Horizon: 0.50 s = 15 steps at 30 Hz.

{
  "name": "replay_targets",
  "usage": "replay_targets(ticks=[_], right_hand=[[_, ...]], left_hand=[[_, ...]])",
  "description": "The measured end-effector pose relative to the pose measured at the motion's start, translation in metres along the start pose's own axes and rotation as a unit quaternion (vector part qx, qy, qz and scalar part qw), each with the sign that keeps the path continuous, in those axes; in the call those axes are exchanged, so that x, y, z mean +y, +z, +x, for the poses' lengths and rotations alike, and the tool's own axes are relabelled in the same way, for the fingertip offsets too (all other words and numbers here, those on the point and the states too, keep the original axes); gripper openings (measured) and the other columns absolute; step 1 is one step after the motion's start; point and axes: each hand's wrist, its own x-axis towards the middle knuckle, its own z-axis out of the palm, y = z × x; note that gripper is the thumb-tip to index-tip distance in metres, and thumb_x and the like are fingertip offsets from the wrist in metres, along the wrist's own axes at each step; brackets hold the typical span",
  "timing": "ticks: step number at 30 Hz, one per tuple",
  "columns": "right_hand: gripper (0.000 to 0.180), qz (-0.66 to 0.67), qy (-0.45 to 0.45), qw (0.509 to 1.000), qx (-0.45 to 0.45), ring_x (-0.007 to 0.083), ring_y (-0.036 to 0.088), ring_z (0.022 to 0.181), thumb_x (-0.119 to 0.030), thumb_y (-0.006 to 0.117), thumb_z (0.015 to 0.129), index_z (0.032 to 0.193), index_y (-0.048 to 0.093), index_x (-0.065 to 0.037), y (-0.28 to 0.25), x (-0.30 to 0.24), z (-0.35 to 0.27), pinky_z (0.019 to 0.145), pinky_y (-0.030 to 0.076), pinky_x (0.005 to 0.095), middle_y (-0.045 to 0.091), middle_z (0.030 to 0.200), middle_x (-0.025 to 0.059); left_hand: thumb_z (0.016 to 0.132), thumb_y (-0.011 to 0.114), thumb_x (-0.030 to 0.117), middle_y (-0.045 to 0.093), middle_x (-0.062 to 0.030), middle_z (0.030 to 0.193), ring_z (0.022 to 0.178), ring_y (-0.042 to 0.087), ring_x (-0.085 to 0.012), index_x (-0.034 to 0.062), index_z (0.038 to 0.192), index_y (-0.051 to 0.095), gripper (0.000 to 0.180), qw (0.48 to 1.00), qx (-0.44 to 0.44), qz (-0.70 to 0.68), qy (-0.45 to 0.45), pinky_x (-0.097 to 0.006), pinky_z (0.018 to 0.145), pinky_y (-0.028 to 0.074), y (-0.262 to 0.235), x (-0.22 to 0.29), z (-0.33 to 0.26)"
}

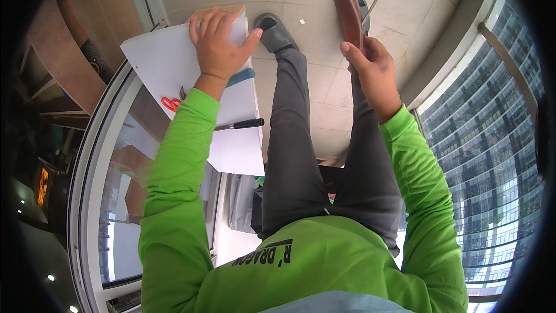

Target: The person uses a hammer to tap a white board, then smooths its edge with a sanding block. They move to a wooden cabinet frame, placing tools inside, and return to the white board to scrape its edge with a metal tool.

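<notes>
My left hand (223,43) lies with fingers spread over the far end of a white tabletop (234,153), close to a light wooden piece (236,10) at its edge. Beside that wrist is a blue object (240,77), partly covered. My right hand (375,72) is closed around a long, curved, brown leather piece (347,11), raised over my right foot. I cannot tell its exact kind. A thin pointed metal blade (370,10) sticks out beside it from the same hand. Scissors with red handles (171,104) and a black-handled tool (249,123) rest on the white top.
My feet, in grey slippers (276,32), are on a tiled floor (313,90). A glass panel with a white frame (95,156) stands at the left. On the right is a window (480,133) with a low sill. A small white scrap (302,21) lies between my feet.
</notes>
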Motion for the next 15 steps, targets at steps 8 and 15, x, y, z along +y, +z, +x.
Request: replay_targets(ticks=[8, 15], right_hand=[[0.058, 0.023, -0.204, 0.978, -0.033, 0.0123, 0.056, 0.099, -0.009, 0.083, 0.085, 0.134, 0.053, 0.002, -0.011, 0.026, 0.001, 0.091, 0.047, 0.026, 0.06, 0.113, 0.006], [0.058, -0.02, -0.164, 0.982, -0.088, 0.0133, 0.057, 0.102, -0.008, 0.08, 0.084, 0.136, 0.053, 0.0, -0.011, 0.003, -0.003, 0.088, 0.047, 0.0273, 0.063, 0.112, 0.0078]], left_hand=[[0.078, 0.078, 0.03, 0.071, -0.0055, 0.106, 0.12, 0.059, -0.027, 0.0145, 0.094, 0.072, 0.023, 0.995, 0.054, 0.01, -0.082, -0.056, 0.119, 0.019, 0.028, 0.004, 0.003], [0.076, 0.076, 0.022, 0.068, -0.0047, 0.119, 0.128, 0.053, -0.0296, 0.0141, 0.106, 0.072, 0.032, 0.996, -0.013, 0.005, -0.086, -0.061, 0.12, 0.014, 0.014, 0.012, 0.003]])
